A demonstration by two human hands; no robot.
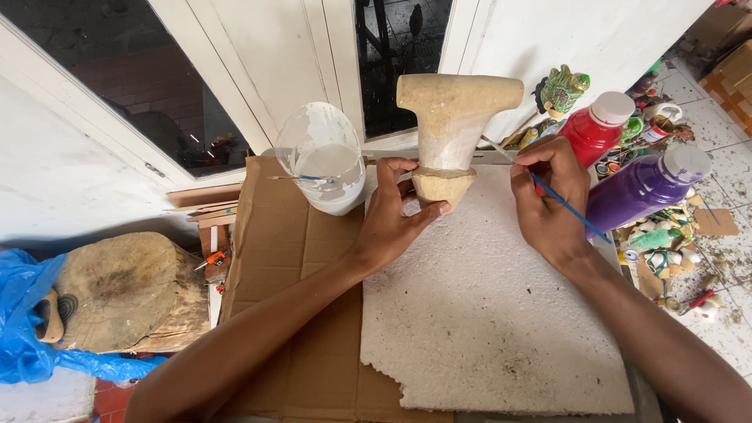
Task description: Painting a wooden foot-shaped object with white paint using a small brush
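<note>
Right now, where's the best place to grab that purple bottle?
Probably the purple bottle's body, just below the white cap, coming from the foam side. It lies tilted, cap uppermost; its far side is crowded by small clutter.

Looks like a home craft workshop set up on a tiled floor by white doors. Marked by paint bottles (627,153), a painted carved figure (564,88), a cut log (129,290) and a paint-smeared cup (325,160).

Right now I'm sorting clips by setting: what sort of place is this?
Likely a home craft workshop for painting carved figures: a wooden carving under a brush, paint bottles, and a cup of white paint on cardboard.
</note>
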